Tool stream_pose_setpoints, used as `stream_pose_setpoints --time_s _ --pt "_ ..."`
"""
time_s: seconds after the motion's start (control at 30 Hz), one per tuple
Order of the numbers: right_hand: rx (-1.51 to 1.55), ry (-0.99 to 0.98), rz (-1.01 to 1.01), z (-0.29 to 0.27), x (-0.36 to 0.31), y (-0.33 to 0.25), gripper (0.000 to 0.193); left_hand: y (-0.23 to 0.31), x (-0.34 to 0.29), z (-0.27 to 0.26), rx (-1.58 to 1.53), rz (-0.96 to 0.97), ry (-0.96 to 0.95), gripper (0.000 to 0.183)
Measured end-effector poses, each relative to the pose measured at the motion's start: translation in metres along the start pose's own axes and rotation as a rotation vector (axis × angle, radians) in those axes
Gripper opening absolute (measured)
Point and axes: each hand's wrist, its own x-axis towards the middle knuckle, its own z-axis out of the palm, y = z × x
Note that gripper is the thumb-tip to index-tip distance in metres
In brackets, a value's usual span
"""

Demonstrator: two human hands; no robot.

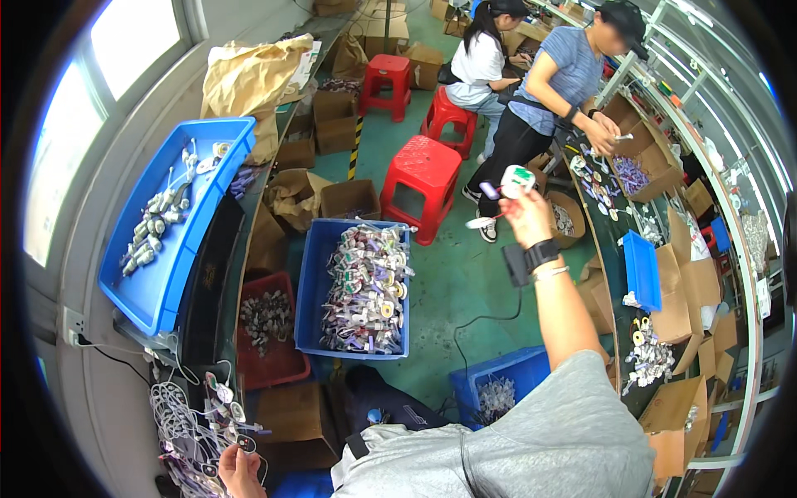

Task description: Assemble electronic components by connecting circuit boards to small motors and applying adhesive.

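Observation:
My right hand [529, 217] is stretched out ahead over the aisle, its fingers closed on a rounded white part with a green patch [518, 180]. A small purple piece [489, 190] and a white oval piece [479, 222] hang beside that hand. At the lower left, my left hand [239, 473] pinches a small round dark-faced part [246, 444] at the edge of a heap of white cables and small parts [184, 423]. A blue crate [309, 307] full of small white and purple parts stands between my hands.
On the left bench is a blue tray [178, 286] with several parts. Red stools [422, 162] stand in the aisle. Two people are ahead; one handles parts at the right bench. A blue bin [465, 390], a small blue tray [640, 270] and cardboard boxes [677, 415] are at right.

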Motion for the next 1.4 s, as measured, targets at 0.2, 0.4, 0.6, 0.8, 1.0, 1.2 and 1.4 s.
stream_pose_setpoints --time_s 0.2,0.4,0.6,0.8,1.0,1.2,1.4 --pt "-0.144 0.369 -0.261 -0.114 0.087 -0.036 0.013 -0.024 0.019 -0.028 0.721 0.623 -0.119 0.022" --pt "-0.309 0.550 -0.210 -0.133 0.091 -0.063 0.010 -0.044 0.012 -0.061 0.860 0.703 -0.109 0.025" --pt "-0.300 0.494 -0.034 -0.129 0.078 -0.057 0.017 -0.088 0.021 -0.071 -0.147 -0.078 0.147 0.014" --pt "-0.257 0.407 -0.092 -0.111 0.091 -0.054 0.015 -0.075 0.006 -0.072 -0.185 -0.195 0.044 0.035" --pt "-0.266 0.585 -0.091 -0.103 0.116 -0.036 0.015 -0.098 0.016 -0.059 -0.128 -0.191 0.184 0.011" --pt "-0.310 0.557 0.011 -0.103 0.115 -0.027 0.022 -0.097 0.017 -0.056 -0.120 -0.217 0.213 0.016" --pt "-0.367 0.425 0.010 -0.128 0.071 0.049 0.016 -0.122 0.004 -0.071 -0.136 -0.281 0.215 0.015"
